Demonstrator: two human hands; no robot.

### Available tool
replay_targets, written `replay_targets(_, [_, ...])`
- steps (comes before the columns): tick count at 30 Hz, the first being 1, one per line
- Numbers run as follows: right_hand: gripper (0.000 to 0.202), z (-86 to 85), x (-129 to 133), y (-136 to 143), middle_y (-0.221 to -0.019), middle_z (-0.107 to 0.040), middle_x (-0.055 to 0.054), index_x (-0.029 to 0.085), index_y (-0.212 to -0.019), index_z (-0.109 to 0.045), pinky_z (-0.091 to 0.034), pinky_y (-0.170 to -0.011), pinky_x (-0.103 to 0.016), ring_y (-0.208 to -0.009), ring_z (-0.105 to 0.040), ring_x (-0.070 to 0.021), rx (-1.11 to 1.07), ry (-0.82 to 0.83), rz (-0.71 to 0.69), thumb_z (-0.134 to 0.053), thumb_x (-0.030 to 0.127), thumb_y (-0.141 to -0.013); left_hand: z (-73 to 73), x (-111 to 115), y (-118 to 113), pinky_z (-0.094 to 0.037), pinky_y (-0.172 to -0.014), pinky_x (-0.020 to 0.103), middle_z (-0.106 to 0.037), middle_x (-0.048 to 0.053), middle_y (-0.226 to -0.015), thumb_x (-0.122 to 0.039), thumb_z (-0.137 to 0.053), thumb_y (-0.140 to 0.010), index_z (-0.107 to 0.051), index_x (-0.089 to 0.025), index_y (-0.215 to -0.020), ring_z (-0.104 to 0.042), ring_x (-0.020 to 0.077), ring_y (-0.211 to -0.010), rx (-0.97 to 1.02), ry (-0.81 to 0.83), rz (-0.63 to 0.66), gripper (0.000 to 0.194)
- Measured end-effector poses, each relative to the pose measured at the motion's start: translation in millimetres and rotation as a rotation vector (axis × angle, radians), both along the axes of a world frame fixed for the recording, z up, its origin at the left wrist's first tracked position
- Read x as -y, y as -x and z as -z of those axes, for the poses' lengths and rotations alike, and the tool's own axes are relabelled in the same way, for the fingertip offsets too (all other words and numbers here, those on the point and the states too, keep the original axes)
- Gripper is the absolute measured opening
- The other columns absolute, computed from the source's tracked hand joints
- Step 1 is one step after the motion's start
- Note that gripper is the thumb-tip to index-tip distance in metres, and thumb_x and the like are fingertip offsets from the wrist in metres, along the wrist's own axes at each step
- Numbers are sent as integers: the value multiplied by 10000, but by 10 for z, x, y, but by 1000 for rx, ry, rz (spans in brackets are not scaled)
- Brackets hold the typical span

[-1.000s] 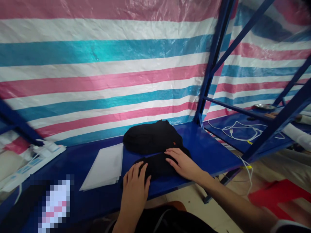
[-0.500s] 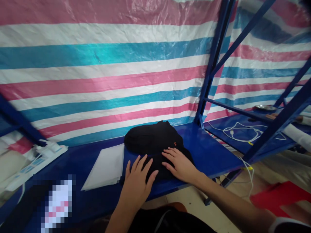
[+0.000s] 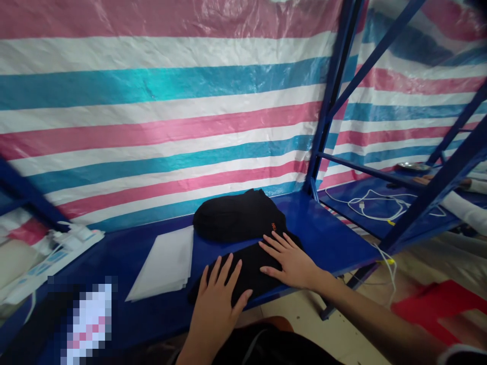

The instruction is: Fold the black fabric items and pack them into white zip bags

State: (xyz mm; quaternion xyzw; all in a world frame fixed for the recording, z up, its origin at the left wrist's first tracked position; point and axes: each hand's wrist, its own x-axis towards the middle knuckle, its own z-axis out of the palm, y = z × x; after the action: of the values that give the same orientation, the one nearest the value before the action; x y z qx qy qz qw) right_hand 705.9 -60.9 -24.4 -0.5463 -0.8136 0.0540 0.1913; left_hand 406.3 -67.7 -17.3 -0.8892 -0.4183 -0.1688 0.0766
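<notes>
Black cloth items lie on the blue table. The farther black piece (image 3: 236, 215) is rounded at its left end and has small orange lettering near its right side. On the nearer black piece (image 3: 253, 266), at the table's front edge, both hands rest. My left hand (image 3: 220, 294) lies over its left part with fingers spread. My right hand (image 3: 291, 261) is flat on its right part, fingers apart, close to the orange lettering. Neither hand grips anything. A stack of white sheets (image 3: 163, 263) lies left of the cloth.
At the left is a white power strip (image 3: 53, 263) with plugs, near a pixelated patch. Blue frame posts (image 3: 323, 126) stand at the right. Beyond them are a coiled white cable (image 3: 380, 205) and another person's arms. Red cloth (image 3: 437, 309) shows at lower right.
Both hands have shifted slightly right, my left hand also toward the body. More of the nearer black piece and the orange lettering shows. The view has moved a little.
</notes>
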Motion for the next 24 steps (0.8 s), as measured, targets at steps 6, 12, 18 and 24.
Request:
replay_targets(6, [800, -192, 94, 235, -1715, -422, -162, 204, -1628, -511, -222, -1326, -648, -1651, -239, -401, -84, -17, -18, -561, 723, -1022, -53, 151, 168, -255, -1293, 688, -392, 88, -1749, -658, -643, -970, -350, -318, -1704, -332, 428, -1610, 11, -83, -50, 860])
replay_targets(12, [1217, -170, 186, 587, -1782, -272, -161, 228, -1736, -256, -174, -1345, -620, -1668, -143, -424, -83, 51, -267, -817, 765, -799, 91, 269, 354, -446, -1219, 540, -371, 55, -1762, -439, -657, -982, -222, -334, -1739, -399, 353, -1591, -7, -56, -71, 879])
replay_targets(18, [1090, -62, 274, 593, -1807, -216, -99, 298, -1742, -223, -121, -1360, -601, -1678, -102, -399, -1, 111, -287, -861, 457, -873, 257, 484, 265, -481, -1186, 534, -387, 42, -1752, -202, -557, -964, -196, -339, -1746, -439, 343, -1571, 48, -137, -131, 872])
replay_targets(24, [1172, 29, 439, 594, -1813, -168, -97, 277, -1749, -196, -127, -1364, -613, -1680, -73, -402, 16, 127, -293, -852, 196, -781, 327, 572, 298, -521, -1161, 526, -444, 1, -1715, -95, -523, -916, -224, -401, -1734, -514, 326, -1524, 57, -182, -137, 923])
